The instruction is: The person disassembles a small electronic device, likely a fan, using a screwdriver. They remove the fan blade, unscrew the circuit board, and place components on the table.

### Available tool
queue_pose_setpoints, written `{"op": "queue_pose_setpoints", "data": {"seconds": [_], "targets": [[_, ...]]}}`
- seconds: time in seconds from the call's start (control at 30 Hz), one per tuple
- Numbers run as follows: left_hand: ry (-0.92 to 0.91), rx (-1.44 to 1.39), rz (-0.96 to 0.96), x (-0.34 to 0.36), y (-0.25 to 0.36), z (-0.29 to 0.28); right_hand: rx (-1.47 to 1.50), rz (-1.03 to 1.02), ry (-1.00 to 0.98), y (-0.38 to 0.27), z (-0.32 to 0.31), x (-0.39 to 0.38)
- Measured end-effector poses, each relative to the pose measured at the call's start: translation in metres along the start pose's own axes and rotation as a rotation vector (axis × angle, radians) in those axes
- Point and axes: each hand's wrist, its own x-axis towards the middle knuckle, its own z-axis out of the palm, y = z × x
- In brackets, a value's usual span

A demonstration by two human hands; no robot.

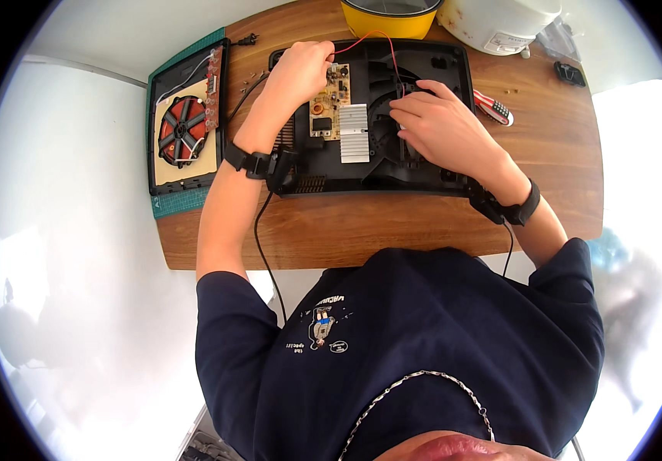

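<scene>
An open black plastic appliance housing (331, 183) lies on the table in front of me. Inside it are a tan circuit board (320, 100) and a ribbed silver heat sink (354, 132). My left hand (300, 75) is closed above the board's far left corner, pinching the end of a thin red wire (377, 33). That wire arcs over to the fan area on the right. Over that area is my right hand (448, 129), fingers bent down and drawn together around a dark part. What its fingertips grip is hidden.
At left, a second black shell (153, 146) with a red-and-black round coil (183, 131) lies on a green cutting mat (169, 206). Beyond stand a yellow container (389, 23) and a white appliance (492, 23). Right of the housing is a striped strap (494, 107); small screws lie left.
</scene>
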Motion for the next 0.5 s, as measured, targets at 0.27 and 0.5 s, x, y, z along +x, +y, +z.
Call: {"op": "queue_pose_setpoints", "data": {"seconds": [0.27,0.5], "targets": [[-0.092,-0.36,-0.122,-0.017,0.055,-0.022,0.173,0.283,0.209,0.003,-0.001,-0.035],[-0.42,-0.671,-0.21,-0.024,0.079,-0.003,0.178,0.278,0.206,-0.011,0.009,-0.044]]}}
